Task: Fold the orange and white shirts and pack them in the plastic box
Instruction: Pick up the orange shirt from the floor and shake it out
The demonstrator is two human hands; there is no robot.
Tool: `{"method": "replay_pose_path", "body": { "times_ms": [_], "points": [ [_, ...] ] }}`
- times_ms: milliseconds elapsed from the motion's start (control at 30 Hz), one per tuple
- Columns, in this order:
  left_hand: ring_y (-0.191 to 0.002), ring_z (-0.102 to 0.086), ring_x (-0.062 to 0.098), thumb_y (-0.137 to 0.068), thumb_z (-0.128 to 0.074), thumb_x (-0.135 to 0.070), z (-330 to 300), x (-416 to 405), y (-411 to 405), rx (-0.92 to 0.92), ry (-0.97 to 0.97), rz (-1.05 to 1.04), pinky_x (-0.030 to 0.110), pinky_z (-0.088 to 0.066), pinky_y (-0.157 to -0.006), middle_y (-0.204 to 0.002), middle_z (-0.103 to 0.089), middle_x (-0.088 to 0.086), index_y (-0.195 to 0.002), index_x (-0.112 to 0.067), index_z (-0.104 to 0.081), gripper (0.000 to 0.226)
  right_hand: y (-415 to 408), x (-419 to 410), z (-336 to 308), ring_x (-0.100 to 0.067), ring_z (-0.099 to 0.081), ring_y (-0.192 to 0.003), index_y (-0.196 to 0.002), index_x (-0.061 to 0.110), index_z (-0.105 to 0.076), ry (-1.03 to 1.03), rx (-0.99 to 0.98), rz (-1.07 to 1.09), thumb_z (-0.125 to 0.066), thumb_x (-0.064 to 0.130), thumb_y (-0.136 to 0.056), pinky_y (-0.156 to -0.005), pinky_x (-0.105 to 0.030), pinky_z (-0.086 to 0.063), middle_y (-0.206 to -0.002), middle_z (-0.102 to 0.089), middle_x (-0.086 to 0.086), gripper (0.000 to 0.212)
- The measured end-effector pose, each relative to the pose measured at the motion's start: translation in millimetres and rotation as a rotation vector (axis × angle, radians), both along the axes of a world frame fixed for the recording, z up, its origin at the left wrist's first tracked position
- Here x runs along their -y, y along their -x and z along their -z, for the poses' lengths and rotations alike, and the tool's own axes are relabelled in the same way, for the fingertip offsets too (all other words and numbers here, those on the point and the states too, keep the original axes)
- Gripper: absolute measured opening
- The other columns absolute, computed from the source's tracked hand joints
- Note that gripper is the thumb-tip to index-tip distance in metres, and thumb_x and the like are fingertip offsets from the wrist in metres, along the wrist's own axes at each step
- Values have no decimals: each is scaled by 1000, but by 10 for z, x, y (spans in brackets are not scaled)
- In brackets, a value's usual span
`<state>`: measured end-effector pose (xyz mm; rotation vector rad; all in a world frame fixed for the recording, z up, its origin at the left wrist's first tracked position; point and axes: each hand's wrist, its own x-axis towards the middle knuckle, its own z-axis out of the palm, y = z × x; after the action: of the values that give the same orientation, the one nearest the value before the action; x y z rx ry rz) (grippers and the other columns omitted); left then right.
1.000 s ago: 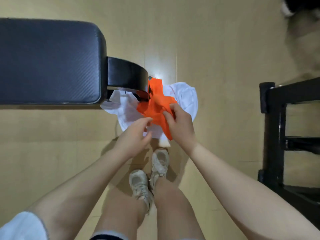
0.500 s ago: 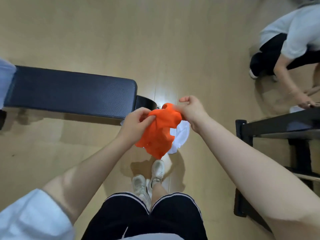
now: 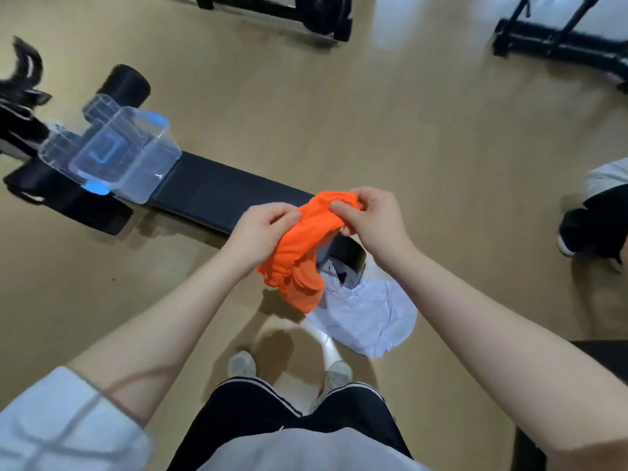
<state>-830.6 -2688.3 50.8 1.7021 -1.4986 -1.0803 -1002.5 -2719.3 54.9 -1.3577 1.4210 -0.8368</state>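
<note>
Your left hand (image 3: 263, 229) and right hand (image 3: 368, 217) each have a grip clamped on the orange shirt (image 3: 299, 249), thumb and fingers pinching bunched cloth along its upper edge, the two pinches near one another. To do this step well, walk each grip outward along that edge until you find a shoulder seam or a hem corner, then draw your hands apart so the cloth hangs flat; folding from a crumpled bundle would likely give a lumpy packet. Below your grip the rest of the orange shirt sags in a wad, hanging above the floor (image 3: 339, 130). Just beneath and to the right of it the white shirt (image 3: 370, 317) lies spread and rumpled on the floor, at the near end of the dark desk (image 3: 210, 195). The plastic box (image 3: 125, 158) sits open on the far end of that desk, well apart from your hands.
</note>
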Motion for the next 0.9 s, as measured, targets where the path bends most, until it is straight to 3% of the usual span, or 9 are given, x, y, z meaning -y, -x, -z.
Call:
{"method": "replay_pose_path", "body": {
  "times_ms": [67,167,200,300,367,500,633,767,900],
  "points": [
    [-69,-53,-5,-90,-54,-27,-15,-14,-215,69,82,-26,20,-38,-69,-80,-58,-11,-101,-21,-58,13,-247,49,-84,-16,-46,-45,-55,15,-50,-14,-23,10,-68,16,-79,-54,-33,-42,-45,-49,-2,30],
    [-76,-47,5,-66,-53,-60,-74,-85,-492,369,244,198,25,-35,-67,-99,-50,-12,-109,-25,-45,56,-591,128,-210,-5,-38,-31,-51,13,-48,-101,82,93,-69,12,-79,-38,-18,-31,-34,-45,6,34],
    [-77,-51,9,-60,-52,-65,-88,-103,-585,512,311,275,26,-37,-62,-105,-48,-11,-107,-29,-41,60,-692,156,-269,-3,-35,-28,-53,13,-49,-120,122,114,-68,11,-79,-35,-16,-29,-35,-46,4,32],
    [-67,-61,26,-70,-46,-53,-108,-80,-923,715,466,288,25,-39,-49,-104,-40,-8,-99,-27,-42,39,-929,234,-439,0,-36,-26,-64,13,-51,-112,194,180,-68,8,-80,-32,-13,-27,-51,-49,-4,24],
    [-75,-60,28,-76,-40,-40,-114,0,-1206,645,440,246,28,-43,-54,-107,-47,-1,-97,-18,-52,32,-1013,272,-476,1,-39,-27,-68,14,-49,-116,187,178,-69,9,-80,-32,-13,-29,-54,-52,-3,24],
    [-97,-56,25,-88,-43,-13,-58,167,-1803,540,282,232,32,-42,-79,-106,-56,8,-99,-6,-60,21,-1049,367,-446,-2,-45,-39,-68,14,-53,-139,146,102,-62,2,-84,-44,-12,-39,-62,-51,-1,22],
    [-81,-54,16,-91,-43,-7,-34,230,-2146,337,19,66,27,-38,-73,-92,-63,0,-95,-16,-63,22,-1108,434,-366,-1,-44,-39,-70,14,-54,-79,104,128,-58,-1,-85,-51,-16,-41,-63,-47,-1,21],
    [-58,-54,1,-84,-51,-7,-137,372,-2107,114,-52,61,23,-42,-62,-69,-61,-9,-78,-19,-65,20,-1643,203,-141,-10,-50,-66,-82,19,-61,-76,-41,-28,-66,14,-84,-66,-27,-42,-82,-59,-2,7],
    [-51,-56,3,-82,-58,-11,-298,415,-2088,69,-74,185,18,-45,-53,-65,-65,-1,-78,-18,-69,14,-2255,-40,73,-9,-54,-102,-117,20,-56,40,-143,-252,-71,23,-79,-86,-19,-41,-114,-58,5,41]
  ]
}}
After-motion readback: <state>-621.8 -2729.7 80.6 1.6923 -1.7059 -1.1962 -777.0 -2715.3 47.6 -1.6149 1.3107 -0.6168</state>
